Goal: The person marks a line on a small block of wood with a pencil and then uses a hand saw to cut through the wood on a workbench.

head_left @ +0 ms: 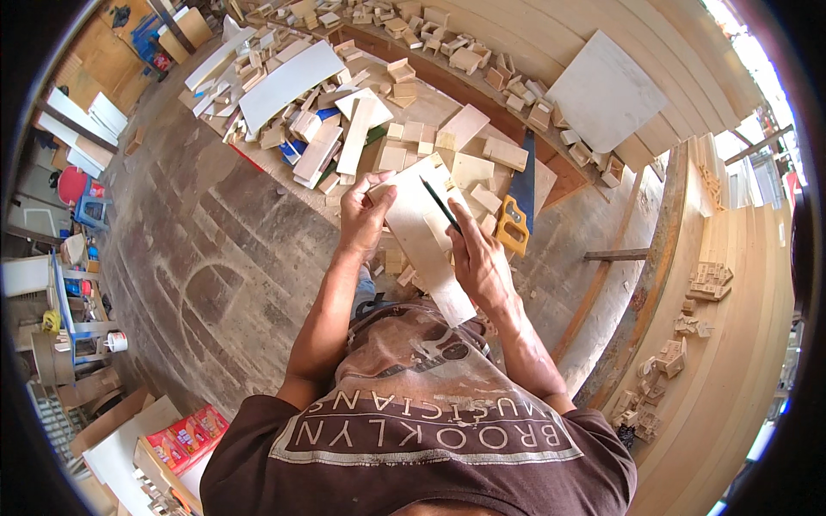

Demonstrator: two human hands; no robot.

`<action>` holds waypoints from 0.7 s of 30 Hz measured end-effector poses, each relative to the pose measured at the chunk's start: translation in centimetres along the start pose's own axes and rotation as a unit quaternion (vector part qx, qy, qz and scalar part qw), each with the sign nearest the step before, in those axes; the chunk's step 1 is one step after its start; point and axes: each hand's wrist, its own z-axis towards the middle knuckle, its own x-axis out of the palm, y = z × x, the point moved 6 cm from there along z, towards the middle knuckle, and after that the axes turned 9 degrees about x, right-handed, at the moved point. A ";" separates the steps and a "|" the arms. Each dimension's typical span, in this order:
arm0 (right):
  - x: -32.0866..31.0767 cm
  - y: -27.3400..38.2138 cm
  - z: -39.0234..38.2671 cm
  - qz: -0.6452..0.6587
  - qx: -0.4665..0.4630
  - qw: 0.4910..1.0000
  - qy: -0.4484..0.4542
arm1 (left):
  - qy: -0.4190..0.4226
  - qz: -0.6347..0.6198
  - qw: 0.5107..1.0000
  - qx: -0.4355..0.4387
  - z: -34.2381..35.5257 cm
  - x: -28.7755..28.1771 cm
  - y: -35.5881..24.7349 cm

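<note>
Pale rectangular wooden board [422,239] slants between a person's two bare hands, raised in front of the body above a cluttered low work surface [433,105]. The left hand [365,215] grips the board's left edge near its far end, thumb on the upper face and the other fingers mostly hidden from view. At the opposite edge, the right hand [480,256] holds a slim dark green pencil [440,203], fingers closed narrowly around it, its tip over the board's far portion; whether the tip touches the wood cannot be told. The board's near end angles down toward the person's dark brown printed T-shirt [413,469], passing just left of the right wrist.

Just to the right of the right hand sits a saw with a yellow looped handle [506,206]. Beyond the hands, small light-coloured wooden blocks [391,157] crowd the surface, with a long white panel [288,86] lying among offcuts at the far left. Long pale planks [747,322] line the right side, small wooden assemblies [711,280] resting on them.
</note>
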 end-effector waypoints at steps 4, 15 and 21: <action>0.3 0.6 1.7 -0.048 -0.054 0.997 0.012 | 0.012 0.016 1.000 0.015 0.0 0.3 -0.8; 1.1 2.4 2.4 -0.107 -0.067 0.991 0.050 | 0.015 0.010 1.000 0.018 -0.4 0.0 -1.8; -0.3 3.4 1.4 -0.177 -0.076 0.976 0.103 | -0.014 -0.006 1.000 -0.009 -0.7 -0.4 -1.4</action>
